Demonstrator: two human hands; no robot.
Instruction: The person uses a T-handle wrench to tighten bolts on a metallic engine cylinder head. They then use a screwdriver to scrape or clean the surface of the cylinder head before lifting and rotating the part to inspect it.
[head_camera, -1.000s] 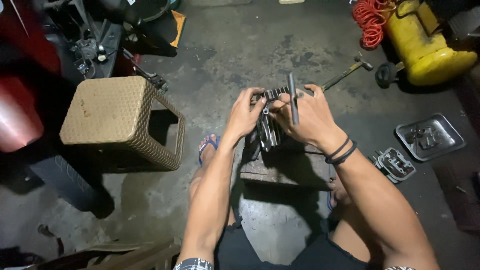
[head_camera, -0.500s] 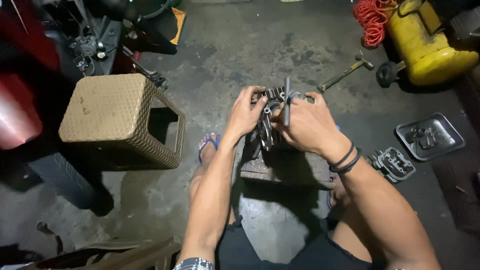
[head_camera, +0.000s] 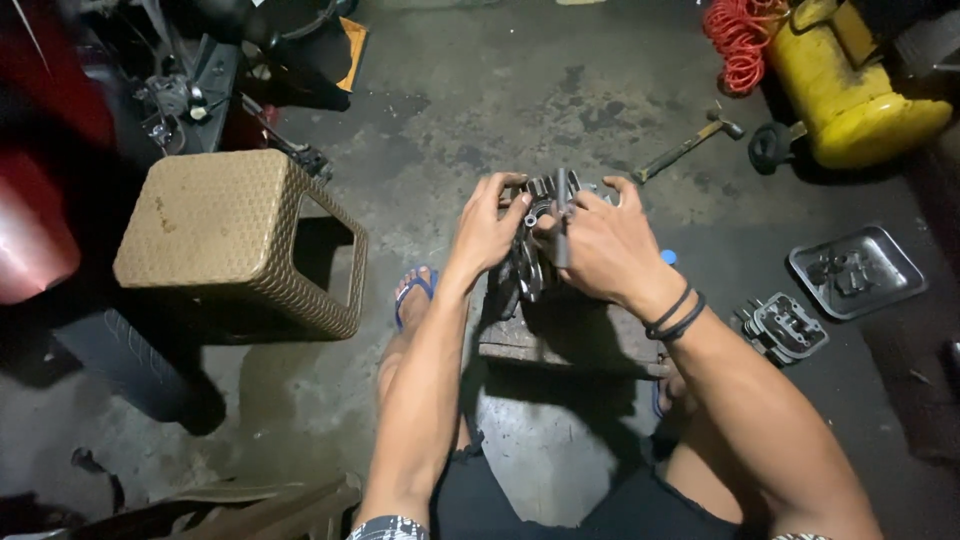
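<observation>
Here, both hands' fingers, L & R, grip engine part; R pinches rod, long axis vertical.

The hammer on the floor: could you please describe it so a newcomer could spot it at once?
Start at the yellow tank in the far right corner, with the red coiled hose beside it. Just left of the tank's black wheel lies the hammer on the concrete floor. It is the only long, wooden-handled tool, lying alone.

Left of the left hand, a tan woven-pattern plastic stool; between both hands, a dark grey metal engine part; beyond the right hand, a yellow compressor tank and red coiled hose; black bands on its wrist.
</observation>
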